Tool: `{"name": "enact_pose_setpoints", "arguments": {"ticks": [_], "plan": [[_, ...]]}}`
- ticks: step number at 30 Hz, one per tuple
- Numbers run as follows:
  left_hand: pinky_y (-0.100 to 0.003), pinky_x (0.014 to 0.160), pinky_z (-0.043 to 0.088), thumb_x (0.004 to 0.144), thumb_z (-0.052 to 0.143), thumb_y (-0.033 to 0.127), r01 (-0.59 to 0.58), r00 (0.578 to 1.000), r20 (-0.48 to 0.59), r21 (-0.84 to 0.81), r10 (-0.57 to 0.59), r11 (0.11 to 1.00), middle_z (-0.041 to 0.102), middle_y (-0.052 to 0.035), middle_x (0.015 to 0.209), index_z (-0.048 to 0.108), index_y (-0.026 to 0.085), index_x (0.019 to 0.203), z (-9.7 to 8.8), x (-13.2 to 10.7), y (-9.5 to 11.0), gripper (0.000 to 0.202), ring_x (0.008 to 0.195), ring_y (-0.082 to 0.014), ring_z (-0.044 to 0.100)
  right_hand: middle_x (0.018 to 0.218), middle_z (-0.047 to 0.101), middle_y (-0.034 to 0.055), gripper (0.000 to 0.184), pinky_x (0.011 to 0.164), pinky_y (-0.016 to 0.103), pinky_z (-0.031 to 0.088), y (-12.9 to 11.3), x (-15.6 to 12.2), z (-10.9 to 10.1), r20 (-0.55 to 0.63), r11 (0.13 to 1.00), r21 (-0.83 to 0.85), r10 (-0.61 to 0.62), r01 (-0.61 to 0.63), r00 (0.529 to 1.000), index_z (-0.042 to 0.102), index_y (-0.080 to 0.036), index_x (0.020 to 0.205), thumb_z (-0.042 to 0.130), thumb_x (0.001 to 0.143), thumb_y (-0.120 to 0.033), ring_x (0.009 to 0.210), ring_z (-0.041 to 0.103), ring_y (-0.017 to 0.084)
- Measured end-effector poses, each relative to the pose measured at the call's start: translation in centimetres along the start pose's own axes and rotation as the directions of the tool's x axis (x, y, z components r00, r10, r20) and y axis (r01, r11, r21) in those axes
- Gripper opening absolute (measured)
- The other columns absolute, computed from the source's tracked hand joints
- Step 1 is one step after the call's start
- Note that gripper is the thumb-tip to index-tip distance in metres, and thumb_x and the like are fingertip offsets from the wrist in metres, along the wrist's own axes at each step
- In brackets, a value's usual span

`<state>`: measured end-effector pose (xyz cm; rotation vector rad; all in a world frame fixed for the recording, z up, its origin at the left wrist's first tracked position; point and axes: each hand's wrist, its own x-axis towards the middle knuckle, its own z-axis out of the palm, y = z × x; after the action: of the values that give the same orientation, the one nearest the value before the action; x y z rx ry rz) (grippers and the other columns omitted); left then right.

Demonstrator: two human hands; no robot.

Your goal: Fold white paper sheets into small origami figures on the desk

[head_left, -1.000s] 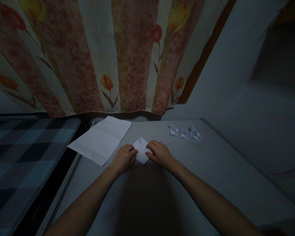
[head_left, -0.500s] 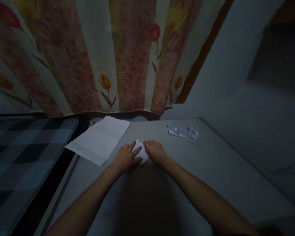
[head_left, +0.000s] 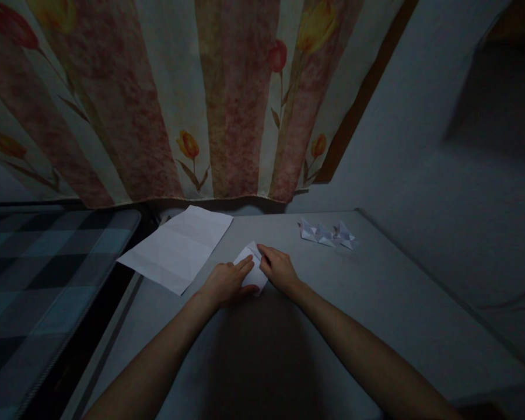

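A small piece of folded white paper lies on the table between my two hands, one corner pointing away from me. My left hand rests on its left side, fingers stretched flat over the paper and the thumb apart along the near edge. At the upper right edge, my right hand has its thumb and forefinger closed on the paper beside a raised fold. The other right fingers are curled and partly hidden.
A large white sheet lies at the left, reaching past the table edge. Several folded paper shapes stand at the back right of the white table. A checked mattress is on the left, and a tulip curtain hangs behind.
The folded paper has shifted and turned slightly to the right. My left fingers have drawn together and slid toward its middle, while my right thumb and forefinger have changed position along its edge.
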<state>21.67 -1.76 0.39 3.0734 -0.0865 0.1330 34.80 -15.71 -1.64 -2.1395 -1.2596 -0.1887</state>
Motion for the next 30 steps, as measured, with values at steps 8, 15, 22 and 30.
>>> {"name": "enact_pose_setpoints", "arguments": {"ticks": [8,15,22,30], "plan": [[-0.037,0.071,0.049,0.084,0.047,0.059,0.007,1.0,0.004,0.014,-0.007,1.0,0.045,-0.0113,0.141,0.039,0.026,0.133,-0.2,0.1,0.1,0.059,0.09,-0.0281,0.067,0.099,0.069,0.0087,0.033,0.087,0.032,0.047,-0.4,0.0,-0.3,0.029,0.996,-0.036,-0.081,0.082,0.996,0.063,-0.016,0.113,0.046,0.085,-0.011,0.091,0.062,0.018],[-0.031,0.071,0.047,0.089,0.048,0.046,0.056,0.993,-0.102,-0.058,-0.061,0.997,0.064,-0.007,0.107,0.058,0.021,0.104,-0.1,-0.4,-0.7,0.03,0.086,-0.0208,0.064,0.107,0.069,0.0065,0.024,0.09,0.034,0.044,-0.3,-0.2,-0.9,0.175,0.981,-0.042,-0.18,0.19,0.968,0.07,-0.02,0.101,0.052,0.085,-0.016,0.099,0.058,0.019],[-0.043,0.093,0.038,0.085,0.056,0.042,-0.021,0.979,-0.205,-0.02,0.017,1.0,0.056,-0.0084,0.129,0.054,0.025,0.122,-0.1,-0.6,-1.3,0.04,0.113,-0.0266,0.05,0.143,0.045,0.0066,0.044,0.107,0.046,0.03,-0.4,-0.9,-1.5,0.409,0.949,-0.145,-0.2,0.28,0.89,0.046,-0.022,0.136,0.043,0.092,-0.024,0.133,0.038,0.023],[-0.05,0.103,0.03,0.079,0.058,0.057,-0.009,0.99,-0.138,-0.015,0.007,1.0,0.051,-0.0085,0.137,0.048,0.024,0.132,0.1,-1.1,-1.7,0.063,0.128,-0.0314,0.041,0.138,0.048,0.0157,0.044,0.108,0.058,0.02,-0.8,-1.4,-3.9,0.486,0.94,-0.217,-0.128,0.262,0.864,0.052,-0.016,0.129,0.054,0.088,-0.031,0.13,0.04,0.03]]}}
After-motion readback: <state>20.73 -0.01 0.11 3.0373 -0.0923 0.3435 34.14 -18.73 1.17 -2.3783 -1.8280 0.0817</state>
